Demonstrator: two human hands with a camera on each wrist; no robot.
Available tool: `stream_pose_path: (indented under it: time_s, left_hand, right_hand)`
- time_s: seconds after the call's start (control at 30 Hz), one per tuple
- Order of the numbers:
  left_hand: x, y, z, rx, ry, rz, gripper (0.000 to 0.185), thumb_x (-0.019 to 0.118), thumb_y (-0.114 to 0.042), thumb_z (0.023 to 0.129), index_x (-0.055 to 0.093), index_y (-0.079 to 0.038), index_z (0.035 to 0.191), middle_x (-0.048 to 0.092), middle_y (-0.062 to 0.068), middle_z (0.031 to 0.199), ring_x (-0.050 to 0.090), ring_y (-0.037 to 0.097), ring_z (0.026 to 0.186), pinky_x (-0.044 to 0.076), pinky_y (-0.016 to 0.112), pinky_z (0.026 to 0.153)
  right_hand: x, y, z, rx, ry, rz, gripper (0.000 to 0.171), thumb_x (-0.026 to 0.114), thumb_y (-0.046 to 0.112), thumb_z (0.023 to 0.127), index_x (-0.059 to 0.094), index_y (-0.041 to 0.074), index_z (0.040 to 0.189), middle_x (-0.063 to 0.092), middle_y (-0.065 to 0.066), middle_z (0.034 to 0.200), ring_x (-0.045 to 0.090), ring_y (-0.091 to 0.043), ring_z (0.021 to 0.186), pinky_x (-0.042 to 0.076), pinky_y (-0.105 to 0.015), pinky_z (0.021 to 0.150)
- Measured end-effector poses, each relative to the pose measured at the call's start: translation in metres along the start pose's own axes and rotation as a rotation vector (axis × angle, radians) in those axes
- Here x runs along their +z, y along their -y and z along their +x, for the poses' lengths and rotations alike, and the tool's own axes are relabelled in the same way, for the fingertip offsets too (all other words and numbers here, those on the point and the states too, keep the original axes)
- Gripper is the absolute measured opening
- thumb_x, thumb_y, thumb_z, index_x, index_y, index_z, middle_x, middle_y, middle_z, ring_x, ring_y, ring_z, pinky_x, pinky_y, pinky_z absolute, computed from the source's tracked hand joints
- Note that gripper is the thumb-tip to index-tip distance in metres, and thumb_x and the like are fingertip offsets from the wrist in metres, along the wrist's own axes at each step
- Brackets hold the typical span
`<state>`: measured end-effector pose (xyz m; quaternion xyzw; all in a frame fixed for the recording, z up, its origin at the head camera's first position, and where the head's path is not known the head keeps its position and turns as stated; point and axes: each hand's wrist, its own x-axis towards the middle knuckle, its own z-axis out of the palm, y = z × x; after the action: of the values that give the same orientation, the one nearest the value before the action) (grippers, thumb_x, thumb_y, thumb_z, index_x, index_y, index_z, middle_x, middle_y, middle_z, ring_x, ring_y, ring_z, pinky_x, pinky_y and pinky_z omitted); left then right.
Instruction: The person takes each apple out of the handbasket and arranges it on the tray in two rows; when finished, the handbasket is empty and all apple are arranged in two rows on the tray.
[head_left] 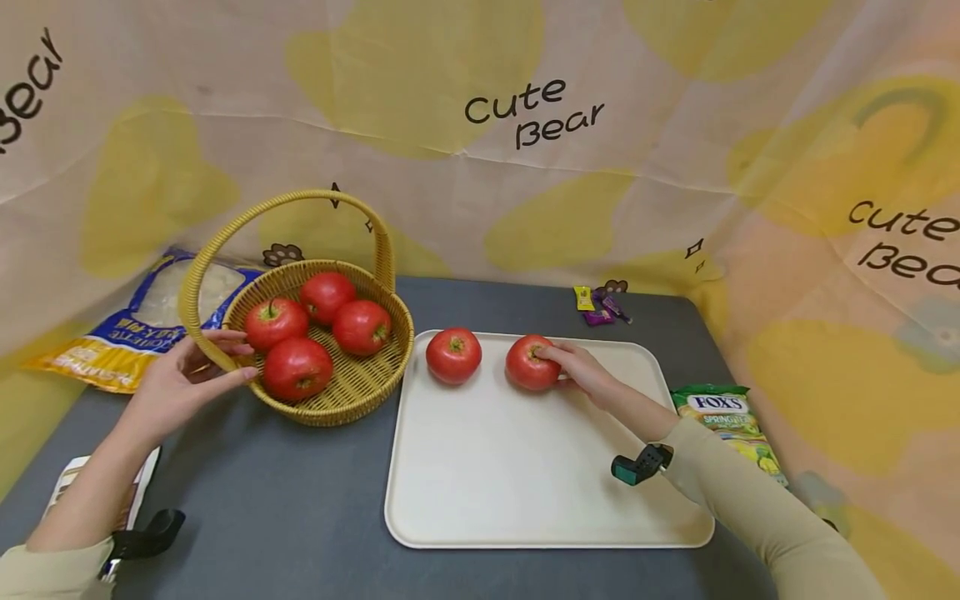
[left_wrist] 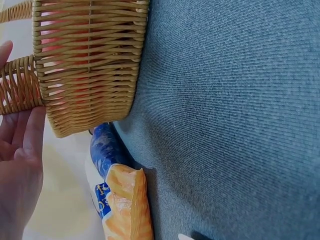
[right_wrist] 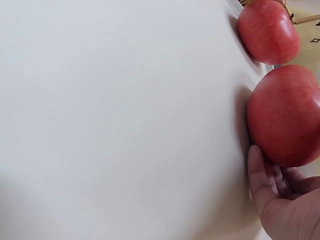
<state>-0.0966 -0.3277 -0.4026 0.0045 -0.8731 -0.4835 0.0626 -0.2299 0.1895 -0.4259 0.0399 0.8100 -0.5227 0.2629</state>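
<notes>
**Red apples on tray and in basket, a hand at each**

Red and round, one apple (head_left: 531,363) sits on the cream rectangular plastic tray (head_left: 525,483) near its far edge, and our right hand (head_left: 581,372) wraps around its right side, fingertips on top near the stem and thumb low against it. A second red apple (head_left: 453,355) stands just to its left on the same tray, apart from the first. In the right wrist view the held apple fills the right edge with our palm below it.

Our left hand (head_left: 180,379) is at the round woven yellow wicker basket (head_left: 352,392), fingers spread and mostly straight against its near-left rim, where the arched handle (head_left: 292,200) meets it; thumb and fingers lie either side of the handle base. We cannot tell whether they grip it. Four red apples (head_left: 318,327) lie in the basket, touching one another.

The basket and tray stand side by side on the grey bench (head_left: 285,500). A blue and orange plastic bag (head_left: 127,333) lies behind the basket, a green sweets packet (head_left: 731,421) right of the tray, and small wrapped sweets (head_left: 597,305) beyond it.
</notes>
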Motion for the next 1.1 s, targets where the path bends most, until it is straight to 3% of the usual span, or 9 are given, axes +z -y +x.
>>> stream_pose_path:
  time_s: [0.13, 0.23, 0.37, 0.47, 0.57, 0.67, 0.87, 1.1]
  left_hand:
    - [0.000, -0.001, -0.001, 0.000, -0.002, -0.008, 0.050, 0.074, -0.019, 0.089, 0.051, -0.008, 0.132, 0.065, -0.007, 0.112, 0.059, -0.003, 0.100, 0.043, 0.004, 0.080]
    - [0.001, -0.002, -0.001, 0.002, -0.002, -0.010, 0.051, 0.073, -0.019, 0.089, 0.050, -0.008, 0.132, 0.064, -0.006, 0.113, 0.059, -0.003, 0.100, 0.043, 0.005, 0.080]
    - [0.001, -0.002, 0.000, 0.004, -0.001, -0.017, 0.050, 0.073, -0.019, 0.089, 0.051, -0.007, 0.132, 0.064, -0.006, 0.112, 0.059, -0.003, 0.099, 0.043, 0.005, 0.081]
    - [0.001, -0.001, 0.000, -0.002, -0.002, -0.010, 0.051, 0.074, -0.020, 0.089, 0.051, -0.008, 0.132, 0.064, -0.006, 0.112, 0.058, -0.004, 0.099, 0.043, 0.004, 0.081]
    - [0.001, 0.000, 0.000, -0.012, -0.004, 0.000, 0.051, 0.073, -0.022, 0.089, 0.051, -0.009, 0.132, 0.064, -0.004, 0.113, 0.057, -0.005, 0.099, 0.042, 0.004, 0.081]
    - [0.000, 0.000, 0.000, -0.016, -0.006, 0.000, 0.050, 0.073, -0.022, 0.089, 0.051, -0.010, 0.132, 0.064, -0.003, 0.114, 0.057, -0.005, 0.099, 0.043, 0.004, 0.081]
    - [0.000, -0.001, -0.001, -0.010, -0.009, -0.005, 0.049, 0.073, -0.021, 0.089, 0.051, -0.009, 0.131, 0.064, -0.001, 0.114, 0.058, -0.003, 0.099, 0.043, 0.004, 0.081]
    - [0.002, -0.003, -0.001, 0.013, -0.012, -0.034, 0.048, 0.074, -0.017, 0.088, 0.052, -0.006, 0.129, 0.065, -0.004, 0.111, 0.061, -0.001, 0.098, 0.044, 0.006, 0.081]
  right_hand:
    - [-0.001, 0.001, 0.000, -0.008, -0.017, -0.031, 0.071, 0.058, 0.044, 0.094, 0.036, 0.000, 0.145, 0.044, -0.019, 0.141, 0.046, -0.034, 0.122, 0.049, -0.040, 0.095]
    - [-0.001, 0.004, -0.003, -0.049, -0.091, -0.108, 0.062, 0.060, 0.043, 0.094, 0.045, 0.003, 0.139, 0.049, -0.017, 0.136, 0.048, -0.032, 0.118, 0.049, -0.040, 0.093]
    - [-0.001, 0.015, -0.006, -0.191, -0.242, -0.212, 0.039, 0.063, 0.036, 0.094, 0.061, 0.009, 0.122, 0.059, -0.011, 0.121, 0.050, -0.027, 0.111, 0.047, -0.040, 0.091]
    - [0.001, 0.029, -0.005, -0.330, -0.281, -0.228, 0.025, 0.064, 0.029, 0.095, 0.067, 0.010, 0.112, 0.064, -0.008, 0.111, 0.053, -0.025, 0.106, 0.048, -0.040, 0.089]
    - [0.009, 0.049, -0.001, -0.427, -0.228, -0.231, 0.021, 0.064, 0.025, 0.095, 0.068, 0.011, 0.109, 0.066, -0.005, 0.108, 0.055, -0.023, 0.103, 0.050, -0.039, 0.086]
    - [0.027, 0.072, 0.002, -0.493, -0.116, -0.255, 0.019, 0.065, 0.023, 0.095, 0.069, 0.012, 0.110, 0.066, -0.003, 0.108, 0.058, -0.021, 0.101, 0.052, -0.038, 0.084]
    - [0.081, 0.111, 0.012, -0.640, 0.095, -0.359, 0.021, 0.066, 0.019, 0.093, 0.067, 0.011, 0.113, 0.066, 0.002, 0.106, 0.059, -0.016, 0.100, 0.050, -0.031, 0.086]
    - [0.143, 0.145, 0.028, -0.716, 0.230, -0.492, 0.040, 0.071, 0.025, 0.089, 0.061, 0.009, 0.125, 0.061, -0.006, 0.122, 0.055, -0.021, 0.112, 0.046, -0.028, 0.093]
